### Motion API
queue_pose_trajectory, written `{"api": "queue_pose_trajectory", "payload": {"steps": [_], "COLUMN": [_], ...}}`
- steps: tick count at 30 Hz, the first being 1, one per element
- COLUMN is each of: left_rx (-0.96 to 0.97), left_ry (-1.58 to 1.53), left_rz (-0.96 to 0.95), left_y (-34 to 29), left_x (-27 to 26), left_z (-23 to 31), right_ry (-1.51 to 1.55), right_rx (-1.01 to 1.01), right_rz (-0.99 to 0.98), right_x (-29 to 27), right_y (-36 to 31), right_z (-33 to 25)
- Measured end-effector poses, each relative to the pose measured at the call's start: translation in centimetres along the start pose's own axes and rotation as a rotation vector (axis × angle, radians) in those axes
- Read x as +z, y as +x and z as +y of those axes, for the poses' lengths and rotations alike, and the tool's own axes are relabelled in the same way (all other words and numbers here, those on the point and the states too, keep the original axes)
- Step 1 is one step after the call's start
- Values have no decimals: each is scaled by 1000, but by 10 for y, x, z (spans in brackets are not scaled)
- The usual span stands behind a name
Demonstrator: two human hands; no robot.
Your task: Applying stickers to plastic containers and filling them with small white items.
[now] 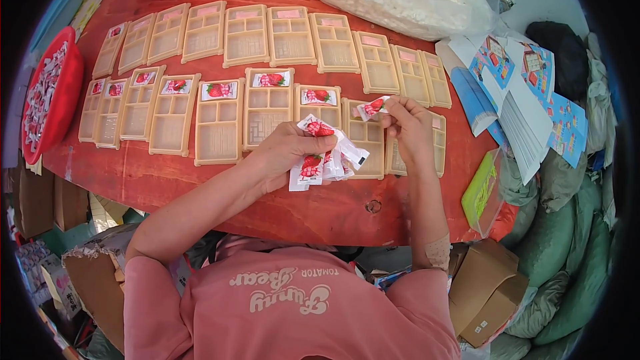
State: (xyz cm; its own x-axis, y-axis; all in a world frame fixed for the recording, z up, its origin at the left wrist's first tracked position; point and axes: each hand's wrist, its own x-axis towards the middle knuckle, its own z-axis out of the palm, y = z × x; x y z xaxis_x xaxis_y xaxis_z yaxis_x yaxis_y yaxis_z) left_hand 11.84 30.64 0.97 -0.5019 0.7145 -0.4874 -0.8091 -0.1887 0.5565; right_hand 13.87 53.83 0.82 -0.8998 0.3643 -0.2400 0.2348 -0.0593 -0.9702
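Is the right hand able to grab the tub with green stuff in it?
Probably yes: the tub sits nearby and nothing seems to block the right hand, but its fingers are pinching a strawberry packet.

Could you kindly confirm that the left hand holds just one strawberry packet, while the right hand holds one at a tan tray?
Not quite: the head view shows the left hand holding a bunch of strawberry packets, not just one. The right hand does hold one packet at a tan tray.

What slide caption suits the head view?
Right hand holds a strawberry-printed sachet at a beige tray; left hand holds several.
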Motion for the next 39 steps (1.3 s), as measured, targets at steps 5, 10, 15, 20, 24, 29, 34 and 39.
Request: {"api": "queue_pose_trajectory", "payload": {"steps": [5, 10, 15, 20, 24, 29, 34, 39], "left_rx": [-4, 36, 62, 25, 22, 60, 113, 90], "left_ry": [48, 172, 169, 224, 281, 192, 124, 132], "left_rz": [-12, -32, -10, 66, 95, 78, 104, 98], "left_y": [7, 23, 51, 66, 71, 64, 52, 48], "left_x": [4, 15, 24, 22, 25, 27, 25, 27], "left_z": [0, 12, 17, 12, 10, 5, 4, -4], "right_ry": [-139, -615, -727, -838, -1111, -930, -153, -135], "right_rx": [-69, -214, -368, -458, -643, -507, -86, 20], "right_rz": [135, 211, 263, 177, 174, 145, -127, -338], "right_x": [5, 10, 14, 15, 13, 0, -13, -16], "right_y": [-2, -4, -7, -10, -10, -6, -20, -30], "right_z": [13, 20, 26, 21, 21, 16, -11, -9]}}
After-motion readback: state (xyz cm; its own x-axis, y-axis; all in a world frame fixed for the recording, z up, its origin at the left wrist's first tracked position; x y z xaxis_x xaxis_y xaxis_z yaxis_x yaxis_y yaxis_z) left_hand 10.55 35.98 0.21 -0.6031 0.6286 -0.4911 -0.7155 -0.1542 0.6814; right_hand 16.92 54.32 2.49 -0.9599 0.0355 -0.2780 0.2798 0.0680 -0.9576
